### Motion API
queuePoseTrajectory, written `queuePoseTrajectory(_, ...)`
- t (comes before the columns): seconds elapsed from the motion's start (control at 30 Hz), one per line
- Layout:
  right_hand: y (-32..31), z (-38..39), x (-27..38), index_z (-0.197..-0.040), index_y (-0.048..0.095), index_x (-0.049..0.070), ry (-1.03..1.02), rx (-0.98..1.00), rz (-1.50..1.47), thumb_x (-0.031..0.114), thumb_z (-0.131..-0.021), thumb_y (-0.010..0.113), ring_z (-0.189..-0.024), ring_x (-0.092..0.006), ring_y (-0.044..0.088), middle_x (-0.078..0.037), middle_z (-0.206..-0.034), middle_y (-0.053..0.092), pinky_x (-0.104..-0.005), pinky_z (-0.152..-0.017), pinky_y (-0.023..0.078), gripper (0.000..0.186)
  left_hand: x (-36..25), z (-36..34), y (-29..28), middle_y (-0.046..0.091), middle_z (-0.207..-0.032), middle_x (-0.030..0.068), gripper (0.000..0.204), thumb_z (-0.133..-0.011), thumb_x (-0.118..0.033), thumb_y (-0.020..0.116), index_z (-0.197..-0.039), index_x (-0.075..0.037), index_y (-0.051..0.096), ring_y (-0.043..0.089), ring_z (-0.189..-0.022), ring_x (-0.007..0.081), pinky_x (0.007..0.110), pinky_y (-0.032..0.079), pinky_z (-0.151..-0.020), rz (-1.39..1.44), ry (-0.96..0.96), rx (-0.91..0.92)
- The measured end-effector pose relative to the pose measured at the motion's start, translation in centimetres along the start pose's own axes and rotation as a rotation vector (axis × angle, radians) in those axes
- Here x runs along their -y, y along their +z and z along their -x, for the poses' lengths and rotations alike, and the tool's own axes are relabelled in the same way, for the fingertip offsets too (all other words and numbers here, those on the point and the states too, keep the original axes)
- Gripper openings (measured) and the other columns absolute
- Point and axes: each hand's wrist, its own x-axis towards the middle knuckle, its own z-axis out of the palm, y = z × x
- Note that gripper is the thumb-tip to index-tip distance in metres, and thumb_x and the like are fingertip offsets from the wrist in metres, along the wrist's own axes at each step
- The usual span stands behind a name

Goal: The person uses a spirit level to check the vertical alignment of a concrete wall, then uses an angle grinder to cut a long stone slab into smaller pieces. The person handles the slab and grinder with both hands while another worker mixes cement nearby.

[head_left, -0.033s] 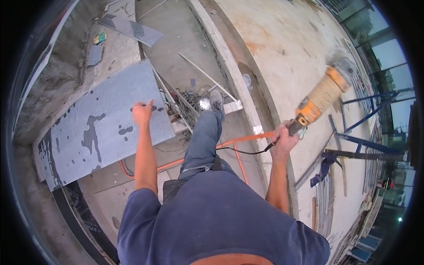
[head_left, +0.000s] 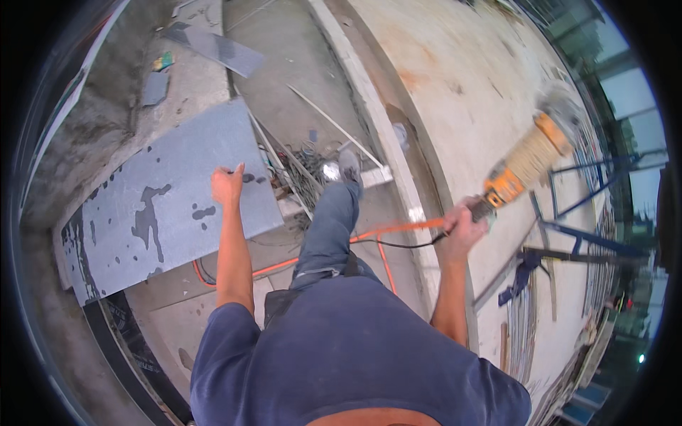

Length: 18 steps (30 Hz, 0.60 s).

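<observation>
My right hand is wrapped round the rear handle of a yellow-orange angle grinder, held out to the right. The grinder's head and guard are blurred by motion, so I cannot tell if the disc spins. A black cable and an orange cord trail from near its handle towards my legs. My left hand is over a large grey stone slab with dark wet patches. Its fingers are curled in, the thumb pointing up; whatever they hold, if anything, is hidden. I cannot tell whether this hand touches the slab.
Smaller grey slab pieces lie on the concrete ledge beyond. Tangled cables and thin bars lie around my foot. A low concrete kerb runs along my right. Past it are a pale floor and blue metal frames.
In the picture, the grinder and my right hand have shifted slightly right and down. My left hand has hardly moved.
</observation>
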Motion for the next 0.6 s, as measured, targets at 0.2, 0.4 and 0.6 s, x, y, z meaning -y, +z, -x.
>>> queuePoseTrajectory(0.2, 5.5, -18.3, -0.4, -0.106, 0.059, 0.000, -0.139, 0.016, -0.145, 0.009, -0.103, 0.070, -0.045, -0.0102, 0.042, 0.001, -0.060, 0.045, -0.0283, -0.043, 0.034, 0.014, -1.6, -4.6, 1.8, 0.067, -0.130, 0.0127, 0.060, -0.081, -0.055, 0.095, -0.119, -0.014, 0.073, 0.063, -0.128, 0.0408, 0.062, 0.053, -0.098, -0.203, -0.060, -0.175)
queuePoseTrajectory(0.4, 21.9, -38.3, 4.1, -0.084, 0.046, 0.012, -0.237, 0.220, -0.250, 0.023, -0.109, 0.060, -0.048, -0.0078, 0.035, 0.003, -0.063, 0.039, -0.0245, -0.048, 0.029, 0.031, -4.9, -5.9, 0.7, 0.062, -0.136, 0.0111, 0.065, -0.078, -0.047, 0.099, -0.125, -0.017, 0.067, 0.056, -0.133, 0.0381, 0.062, 0.048, -0.102, -0.130, -0.353, -0.037)
queuePoseTrajectory(0.6, 34.2, -51.4, 11.2, -0.087, 0.047, 0.012, -0.267, 0.327, -0.354, 0.026, -0.113, 0.057, -0.047, -0.0051, 0.034, 0.005, -0.063, 0.041, -0.0238, -0.054, 0.031, 0.031, -4.5, -7.6, 1.4, 0.060, -0.136, 0.0117, 0.064, -0.079, -0.043, 0.099, -0.124, -0.016, 0.063, 0.055, -0.136, 0.0397, 0.063, 0.045, -0.107, -0.169, -0.393, 0.055)
